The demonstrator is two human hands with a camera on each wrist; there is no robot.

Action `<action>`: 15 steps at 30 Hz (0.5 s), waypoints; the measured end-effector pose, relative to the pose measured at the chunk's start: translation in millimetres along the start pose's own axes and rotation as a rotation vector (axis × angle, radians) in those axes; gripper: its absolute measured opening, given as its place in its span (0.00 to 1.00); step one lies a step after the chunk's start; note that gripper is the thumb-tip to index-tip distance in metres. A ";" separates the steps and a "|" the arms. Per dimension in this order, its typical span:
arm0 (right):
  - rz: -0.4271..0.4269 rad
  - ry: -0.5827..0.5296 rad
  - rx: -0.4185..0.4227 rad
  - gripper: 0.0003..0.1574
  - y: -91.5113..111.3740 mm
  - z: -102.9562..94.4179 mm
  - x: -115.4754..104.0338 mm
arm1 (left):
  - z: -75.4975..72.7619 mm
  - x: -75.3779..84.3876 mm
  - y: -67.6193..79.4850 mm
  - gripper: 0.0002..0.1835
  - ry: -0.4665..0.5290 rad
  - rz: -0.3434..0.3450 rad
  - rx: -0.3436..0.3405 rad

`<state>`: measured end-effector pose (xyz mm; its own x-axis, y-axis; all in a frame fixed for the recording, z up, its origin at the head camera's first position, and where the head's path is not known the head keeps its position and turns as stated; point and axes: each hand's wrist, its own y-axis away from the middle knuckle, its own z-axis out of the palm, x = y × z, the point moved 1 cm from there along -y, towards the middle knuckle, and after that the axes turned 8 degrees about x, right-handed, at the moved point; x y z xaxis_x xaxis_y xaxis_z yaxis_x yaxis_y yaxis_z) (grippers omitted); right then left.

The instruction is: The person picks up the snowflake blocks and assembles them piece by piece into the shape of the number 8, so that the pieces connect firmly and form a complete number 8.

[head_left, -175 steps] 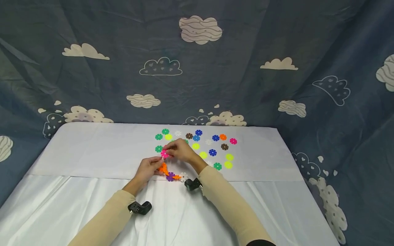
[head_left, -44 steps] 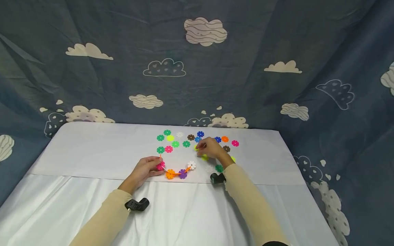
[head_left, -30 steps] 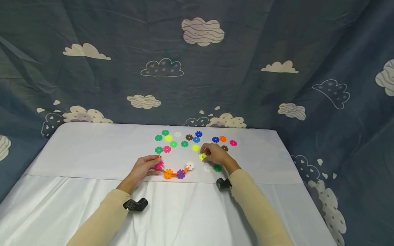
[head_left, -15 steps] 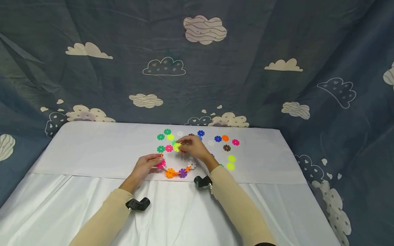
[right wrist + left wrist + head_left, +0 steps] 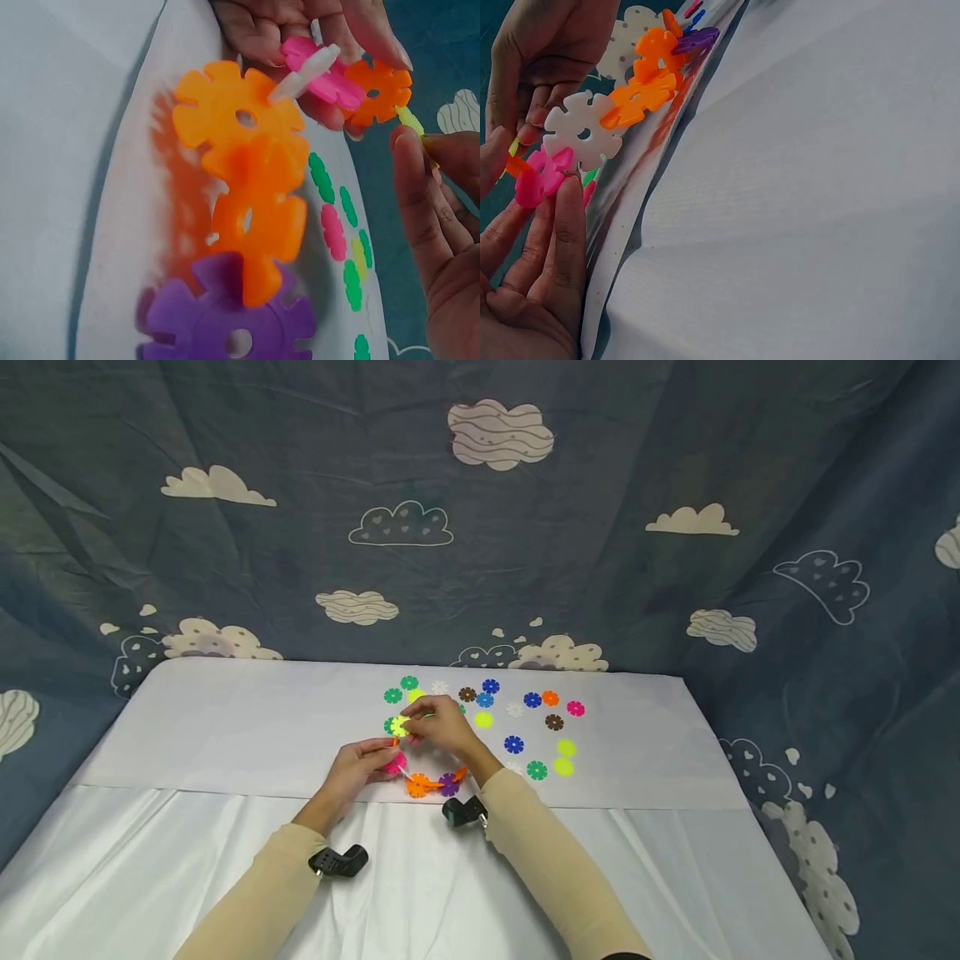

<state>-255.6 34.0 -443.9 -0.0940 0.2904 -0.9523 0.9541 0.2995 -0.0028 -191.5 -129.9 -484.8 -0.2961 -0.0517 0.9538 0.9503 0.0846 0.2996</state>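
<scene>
My left hand [image 5: 351, 775] holds one end of a chain of slotted, flower-shaped building discs, its fingers at a pink disc [image 5: 324, 73] and the orange disc [image 5: 380, 94] joined to it. Between thumb and fingers my right hand [image 5: 447, 727] pinches a yellow disc [image 5: 409, 122], seen edge-on in the right wrist view, right at the orange disc's rim. From the pink disc the chain runs through a white disc [image 5: 583, 131] and two orange ones to a purple disc [image 5: 225, 319]. Its far end is partly hidden by the right arm in the head view.
Loose discs lie flat on the white table [image 5: 247, 727] beyond and right of the hands: several blue ones, a brown disc [image 5: 554, 722], a green disc [image 5: 537, 770], a yellow disc [image 5: 483, 719]. A dark cloud-print curtain [image 5: 300, 527] hangs behind the table.
My right hand has picked up a yellow disc from the right of the table and carried it left to the chain's end. An orange disc has joined the pink one; my left hand keeps its hold.
</scene>
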 end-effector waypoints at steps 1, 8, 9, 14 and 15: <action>0.005 0.000 0.006 0.09 0.0 0.5 0.3 | 0.0 0.3 0.3 0.22 -0.003 0.004 0.001; 0.023 -0.014 0.028 0.09 -0.7 4.9 1.5 | 0.3 0.4 1.3 0.22 0.001 0.016 0.010; 0.023 -0.014 0.022 0.09 -0.6 5.3 1.9 | 0.2 -0.1 1.2 0.21 -0.002 0.020 0.014; -0.007 -0.011 -0.046 0.09 1.5 4.9 -1.3 | 0.1 -4.2 1.6 0.20 -0.018 0.088 0.031; -0.014 -0.014 -0.060 0.09 1.5 5.1 -1.2 | -0.5 -5.4 2.3 0.20 -0.004 0.123 0.024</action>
<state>-252.6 29.4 -444.3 -0.1030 0.2731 -0.9565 0.9340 0.3573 0.0014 -187.8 -129.9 -489.3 -0.1778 -0.0353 0.9834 0.9769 0.1142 0.1807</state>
